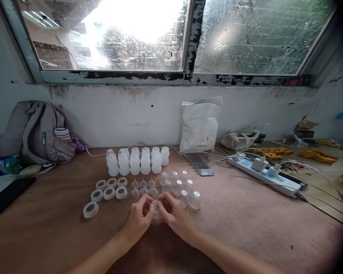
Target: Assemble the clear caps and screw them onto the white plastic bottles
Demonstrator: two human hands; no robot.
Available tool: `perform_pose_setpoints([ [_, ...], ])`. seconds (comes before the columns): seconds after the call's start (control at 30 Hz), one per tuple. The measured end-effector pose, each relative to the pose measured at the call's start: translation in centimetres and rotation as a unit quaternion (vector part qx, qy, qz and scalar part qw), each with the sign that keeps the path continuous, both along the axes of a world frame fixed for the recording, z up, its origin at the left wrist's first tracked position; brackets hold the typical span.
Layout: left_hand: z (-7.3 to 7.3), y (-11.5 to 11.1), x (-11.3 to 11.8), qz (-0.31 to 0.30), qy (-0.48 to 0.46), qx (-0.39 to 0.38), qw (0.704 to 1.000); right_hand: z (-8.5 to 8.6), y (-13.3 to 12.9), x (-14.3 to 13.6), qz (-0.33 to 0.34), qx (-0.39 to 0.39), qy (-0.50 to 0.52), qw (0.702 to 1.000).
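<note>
Both hands meet at the middle of the table, fingertips on a translucent round bottle part. My left hand grips it from the left, thumb and fingers closed. On the other side, my right hand pinches it with thumb and fingers. The fingers cover much of this part, so its exact kind is unclear. Just beyond the hands stand several clear silicone nipples. Several white screw rings lie to the left. Clear dome caps are grouped to the right. Behind them, frosted baby bottles stand in rows.
A grey backpack sits at the back left, near a black flat object. A white padded bag leans on the wall. A power strip with cables and yellow parts occupies the right.
</note>
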State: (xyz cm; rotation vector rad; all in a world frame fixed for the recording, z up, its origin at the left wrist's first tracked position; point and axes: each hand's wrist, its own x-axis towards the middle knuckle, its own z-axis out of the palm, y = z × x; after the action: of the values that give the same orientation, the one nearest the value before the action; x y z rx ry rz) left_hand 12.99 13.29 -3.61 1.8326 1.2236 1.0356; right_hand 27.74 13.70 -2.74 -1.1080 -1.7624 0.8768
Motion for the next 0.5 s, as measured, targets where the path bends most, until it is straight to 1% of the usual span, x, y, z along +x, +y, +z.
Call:
perform_pose_setpoints([
  [0.3, -0.1, 0.05, 0.06, 0.004, 0.012, 0.002, 1.0, -0.12, -0.14, -0.05, 0.004, -0.017, -0.002, 1.0],
  [0.5, -0.27, 0.22, -0.04, 0.013, 0.003, -0.015, 1.0, 0.16, -0.16, 0.0, 0.031, -0.035, -0.009, 0.999],
])
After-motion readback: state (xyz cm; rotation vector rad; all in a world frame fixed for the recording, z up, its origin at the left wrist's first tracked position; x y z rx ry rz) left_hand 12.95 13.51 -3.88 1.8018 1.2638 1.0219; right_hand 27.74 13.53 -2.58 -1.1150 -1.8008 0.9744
